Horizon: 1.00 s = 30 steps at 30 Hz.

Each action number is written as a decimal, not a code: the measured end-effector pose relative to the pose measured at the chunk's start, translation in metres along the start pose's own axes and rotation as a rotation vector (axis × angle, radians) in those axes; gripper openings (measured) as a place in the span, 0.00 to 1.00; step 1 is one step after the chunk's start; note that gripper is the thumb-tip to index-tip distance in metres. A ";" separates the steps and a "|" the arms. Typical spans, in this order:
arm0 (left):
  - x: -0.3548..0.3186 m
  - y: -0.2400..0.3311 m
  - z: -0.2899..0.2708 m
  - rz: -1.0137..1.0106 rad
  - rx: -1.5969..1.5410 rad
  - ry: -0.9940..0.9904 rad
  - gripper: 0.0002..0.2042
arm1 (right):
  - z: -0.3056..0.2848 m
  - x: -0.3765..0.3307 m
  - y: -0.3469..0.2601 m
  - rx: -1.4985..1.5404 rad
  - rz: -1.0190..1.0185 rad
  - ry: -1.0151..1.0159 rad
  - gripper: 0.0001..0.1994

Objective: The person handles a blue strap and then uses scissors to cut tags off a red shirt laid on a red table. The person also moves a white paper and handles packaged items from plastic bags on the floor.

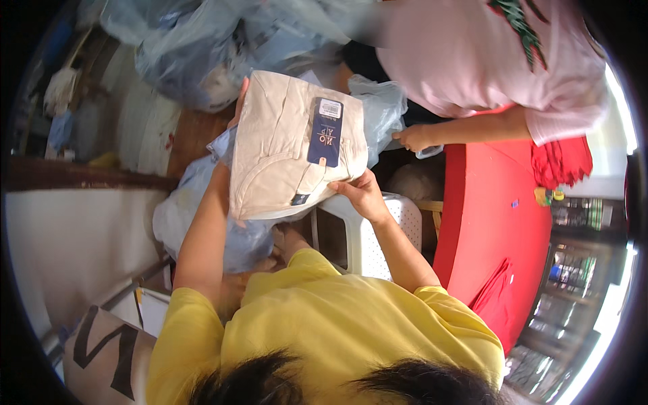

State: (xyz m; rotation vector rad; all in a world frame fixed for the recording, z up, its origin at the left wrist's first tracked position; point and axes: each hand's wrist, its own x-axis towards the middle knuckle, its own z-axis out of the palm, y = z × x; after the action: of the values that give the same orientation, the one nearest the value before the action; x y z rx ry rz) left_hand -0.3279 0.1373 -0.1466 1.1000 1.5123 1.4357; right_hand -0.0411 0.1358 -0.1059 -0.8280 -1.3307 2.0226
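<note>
Up in front of me I hold a folded beige garment (277,135), which looks like a pair of trousers with a curved pocket seam. A dark blue hang tag (325,135) with a white barcode sticker lies on its upper face. My left hand (239,104) supports it from the left edge, with most of the palm and fingers hidden behind the cloth. My right hand (364,194) grips the near right corner, thumb on top and fingers underneath. Below the garment stands a white plastic stool (381,233) with a perforated seat.
Large clear plastic bags (189,67) with contents lie ahead, and another bag (250,246) sits below my left arm. At the far right, a co-worker in a pink shirt (486,61) reaches a hand (415,137) toward a plastic bag. A red-covered table (499,216) bears red cloths. A cardboard box (108,358) stands lower left.
</note>
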 end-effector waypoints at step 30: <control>-0.118 -0.207 0.011 -0.529 0.022 -0.214 0.31 | -0.043 0.042 0.210 0.469 0.383 0.299 0.14</control>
State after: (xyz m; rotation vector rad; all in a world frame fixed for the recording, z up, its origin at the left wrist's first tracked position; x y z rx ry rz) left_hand -0.2946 0.0314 -0.3576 0.7572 1.5177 0.9112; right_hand -0.0620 0.1202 -0.3229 -1.1595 -0.5256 2.2528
